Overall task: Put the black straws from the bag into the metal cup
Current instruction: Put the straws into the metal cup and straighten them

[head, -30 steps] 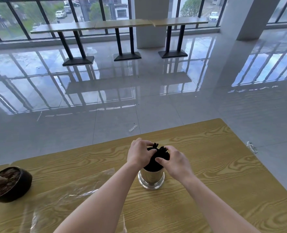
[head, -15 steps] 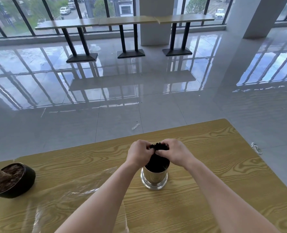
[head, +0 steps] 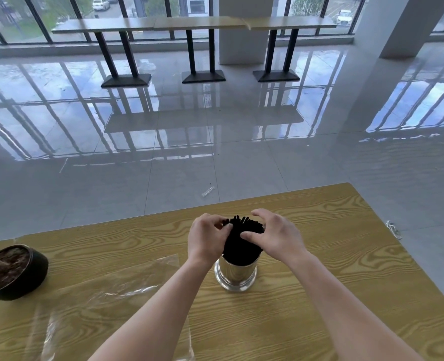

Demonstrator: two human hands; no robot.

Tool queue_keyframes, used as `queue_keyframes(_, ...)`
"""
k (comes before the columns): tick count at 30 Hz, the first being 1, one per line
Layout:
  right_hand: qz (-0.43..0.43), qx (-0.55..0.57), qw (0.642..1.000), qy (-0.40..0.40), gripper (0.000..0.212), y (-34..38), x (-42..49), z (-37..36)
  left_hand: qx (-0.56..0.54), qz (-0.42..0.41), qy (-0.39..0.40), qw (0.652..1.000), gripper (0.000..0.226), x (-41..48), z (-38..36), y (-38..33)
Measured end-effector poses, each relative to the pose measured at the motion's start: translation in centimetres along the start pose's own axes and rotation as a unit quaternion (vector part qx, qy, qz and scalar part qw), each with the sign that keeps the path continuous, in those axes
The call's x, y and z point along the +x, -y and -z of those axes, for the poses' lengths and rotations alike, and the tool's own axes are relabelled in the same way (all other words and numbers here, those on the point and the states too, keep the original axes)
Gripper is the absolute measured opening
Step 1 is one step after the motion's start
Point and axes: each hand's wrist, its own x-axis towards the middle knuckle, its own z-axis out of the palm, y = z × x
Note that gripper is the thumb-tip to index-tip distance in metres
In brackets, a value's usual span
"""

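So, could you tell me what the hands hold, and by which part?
The left hand and right hand grip the black straws by their upper ends, above the metal cup.

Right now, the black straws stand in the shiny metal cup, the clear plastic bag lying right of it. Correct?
No. In the head view the clear plastic bag lies left of the shiny metal cup; the black straws stand inside.
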Motion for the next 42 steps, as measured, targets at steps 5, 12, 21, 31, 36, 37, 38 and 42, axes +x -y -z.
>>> queue_keyframes(5, 0.016, 0.034, 0.999, -0.027, 0.053, -0.1, 0.2, 0.2, -0.025, 0.005, -0.009, 1.0, 0.011, 0.0, 0.2, -0.1)
queue_keyframes(12, 0.041, 0.062, 0.997, 0.001, 0.033, 1.4, 1.3, -0.4, -0.065, 0.028, -0.011, 0.997, 0.008, -0.1, 0.4, -0.8)
queue_keyframes(21, 0.075, 0.024, 0.996, 0.04, 0.028, 2.4, 2.0, 0.0, -0.06, 0.028, 0.004, 0.998, 0.007, -0.4, 0.3, -0.7)
queue_keyframes(31, 0.076, 0.054, 0.996, -0.011, 0.009, 2.8, 2.1, 0.3, -0.08, 0.028, 0.002, 0.996, 0.001, -0.5, 0.7, -1.1)
queue_keyframes(36, 0.065, 0.111, 0.99, -0.05, 0.004, 2.6, 1.7, 0.8, -0.097, 0.016, -0.026, 0.995, 0.005, -0.5, 1.1, -1.7)
queue_keyframes(37, 0.066, 0.118, 0.989, -0.06, 0.003, 2.6, 1.7, 0.9, -0.095, 0.008, -0.034, 0.995, 0.006, -0.5, 1.1, -1.8)
queue_keyframes(38, 0.066, 0.125, 0.988, -0.067, 0.002, 2.6, 1.6, 1.1, -0.095, 0.002, -0.041, 0.995, 0.006, -0.6, 1.2, -1.9)
queue_keyframes(42, 0.076, 0.183, 0.976, -0.09, 0.001, 3.2, 1.2, 2.2, -0.133, 0.002, -0.048, 0.99, 0.007, -0.5, 1.8, -2.5)
